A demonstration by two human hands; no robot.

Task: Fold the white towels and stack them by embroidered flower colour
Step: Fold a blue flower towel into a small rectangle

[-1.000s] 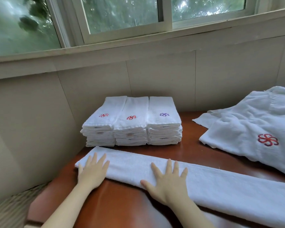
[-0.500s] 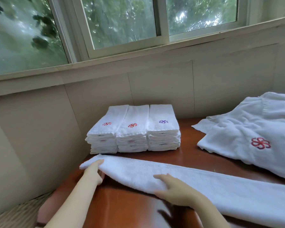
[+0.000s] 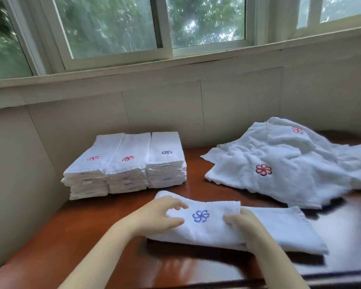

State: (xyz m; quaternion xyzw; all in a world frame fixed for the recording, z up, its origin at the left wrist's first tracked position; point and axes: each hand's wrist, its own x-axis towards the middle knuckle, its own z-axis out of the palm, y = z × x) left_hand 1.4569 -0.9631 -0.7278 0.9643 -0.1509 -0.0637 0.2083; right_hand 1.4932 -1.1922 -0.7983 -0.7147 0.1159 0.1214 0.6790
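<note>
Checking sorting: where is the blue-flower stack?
In the head view, the blue-flower stack is the rightmost of three by the back wall, beside the middle red-flower stack.

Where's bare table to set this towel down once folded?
Bare table shows between the blue-flower stack and the loose towel pile, and front left, beside the left hand. Crowded: the right side, with the pile and the blue-flower towel; the strip before that stack is narrow.

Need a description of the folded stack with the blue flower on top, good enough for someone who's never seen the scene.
On the brown table, against the wall under the window, three stacks of folded white towels stand side by side. It is the rightmost stack. Its top flower is blue-purple; the middle stack and left stack show red ones.
</note>
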